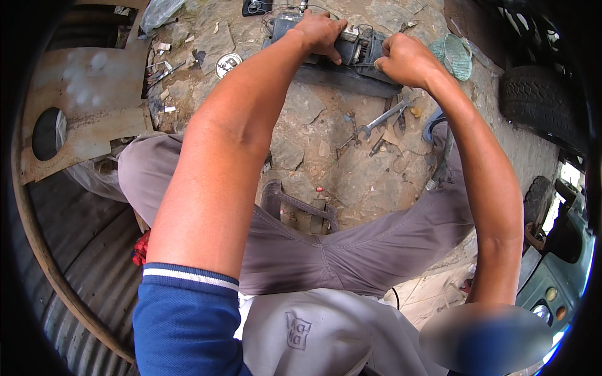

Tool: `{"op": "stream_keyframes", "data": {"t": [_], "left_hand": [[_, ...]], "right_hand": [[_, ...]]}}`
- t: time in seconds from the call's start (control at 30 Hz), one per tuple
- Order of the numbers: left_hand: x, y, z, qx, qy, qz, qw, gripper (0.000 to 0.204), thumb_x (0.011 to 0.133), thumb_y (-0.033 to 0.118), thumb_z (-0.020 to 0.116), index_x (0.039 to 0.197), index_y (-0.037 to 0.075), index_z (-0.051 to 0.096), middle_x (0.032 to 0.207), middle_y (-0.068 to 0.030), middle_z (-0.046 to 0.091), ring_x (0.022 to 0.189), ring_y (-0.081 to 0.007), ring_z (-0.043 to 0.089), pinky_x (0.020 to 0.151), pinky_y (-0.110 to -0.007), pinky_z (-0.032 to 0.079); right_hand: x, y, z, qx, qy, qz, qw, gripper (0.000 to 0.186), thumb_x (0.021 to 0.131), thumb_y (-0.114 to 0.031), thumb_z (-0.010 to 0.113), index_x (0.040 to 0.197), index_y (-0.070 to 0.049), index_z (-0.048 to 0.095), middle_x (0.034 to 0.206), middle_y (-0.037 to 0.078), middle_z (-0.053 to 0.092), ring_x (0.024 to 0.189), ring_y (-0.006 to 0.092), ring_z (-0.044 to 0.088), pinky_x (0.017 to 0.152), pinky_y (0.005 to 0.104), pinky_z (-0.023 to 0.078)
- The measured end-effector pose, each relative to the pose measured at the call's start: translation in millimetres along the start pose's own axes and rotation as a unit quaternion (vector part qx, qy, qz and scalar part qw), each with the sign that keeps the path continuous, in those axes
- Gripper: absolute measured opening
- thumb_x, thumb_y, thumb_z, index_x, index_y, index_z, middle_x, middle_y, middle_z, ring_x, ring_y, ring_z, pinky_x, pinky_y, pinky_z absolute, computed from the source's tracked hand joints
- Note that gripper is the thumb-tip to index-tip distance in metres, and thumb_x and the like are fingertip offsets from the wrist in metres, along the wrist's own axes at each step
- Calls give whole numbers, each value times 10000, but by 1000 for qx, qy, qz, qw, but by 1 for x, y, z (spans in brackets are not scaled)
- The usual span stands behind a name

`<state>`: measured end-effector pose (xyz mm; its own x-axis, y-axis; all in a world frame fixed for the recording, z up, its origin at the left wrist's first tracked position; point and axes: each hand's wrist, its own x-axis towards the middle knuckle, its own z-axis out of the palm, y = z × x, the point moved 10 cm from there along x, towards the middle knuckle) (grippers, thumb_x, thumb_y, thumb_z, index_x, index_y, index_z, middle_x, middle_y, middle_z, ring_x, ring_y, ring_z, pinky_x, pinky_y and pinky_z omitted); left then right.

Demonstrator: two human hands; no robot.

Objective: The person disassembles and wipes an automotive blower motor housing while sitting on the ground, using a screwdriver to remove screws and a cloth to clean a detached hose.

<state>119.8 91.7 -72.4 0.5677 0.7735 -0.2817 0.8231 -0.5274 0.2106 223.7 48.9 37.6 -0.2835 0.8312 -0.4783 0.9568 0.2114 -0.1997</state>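
Observation:
A dark motor-like machine part (287,24) with a cylindrical body lies at the far side of the ground, on a dark block-like base (338,80). Across its top my left hand (318,34) grips the body, thumb and fingers spread around it. My right hand (404,61) is closed in a fist at the part's right end. Whatever that fist holds is mostly hidden; a thin bar shows beside it. Between the two hands a light metal fitting (349,34) and a toothed-looking section are visible.
Spanners (384,119) and small tools lie on the rough ground nearer me. A round tin (228,64) stands left, a green woven basket (453,56) right. A tyre (537,97) is at the far right, a rusty metal sheet (81,81) at left. A sandal-like object (298,203) lies between my legs.

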Motion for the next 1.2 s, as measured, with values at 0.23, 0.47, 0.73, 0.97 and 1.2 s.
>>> {"op": "stream_keyframes", "data": {"t": [0.23,0.47,0.73,0.97,1.2], "left_hand": [[0,0,-1,-3,0,0,1000,863,633,529,881,1293,95,534,1134,-141,715,1256,-338,564,1016,-585,382],[0,1,0,-2,8,7,1000,853,629,523,883,1284,101,537,1133,-153,710,1257,-346,562,1016,-590,383],[-4,3,-3,-16,12,8,1000,817,627,501,884,1247,85,554,1126,-164,709,1246,-360,562,1006,-597,387],[-7,4,-4,-2,5,10,1000,802,627,500,884,1233,86,559,1076,-140,728,1217,-352,575,966,-563,393],[2,1,-5,-33,-10,0,999,868,589,475,917,1274,65,575,1211,-173,677,1266,-368,543,1044,-497,423]], "right_hand": [[0,6,4,13,-1,16,1000,313,774,-136,626,989,67,728,1031,306,695,1014,434,686,913,453,543],[-7,-17,7,-73,-1,-7,997,257,824,-130,617,996,3,754,1014,236,730,1005,392,707,899,449,561],[-18,-55,26,-149,-31,-80,985,249,879,-127,573,1011,-28,759,1028,195,743,985,347,725,855,434,583],[-20,13,25,112,-182,235,948,343,871,-197,547,1061,30,720,1119,243,713,1071,376,694,900,420,554],[-2,-43,21,-139,-89,57,985,334,845,-155,607,1130,-24,722,1161,198,713,1087,365,688,928,423,550]]}}
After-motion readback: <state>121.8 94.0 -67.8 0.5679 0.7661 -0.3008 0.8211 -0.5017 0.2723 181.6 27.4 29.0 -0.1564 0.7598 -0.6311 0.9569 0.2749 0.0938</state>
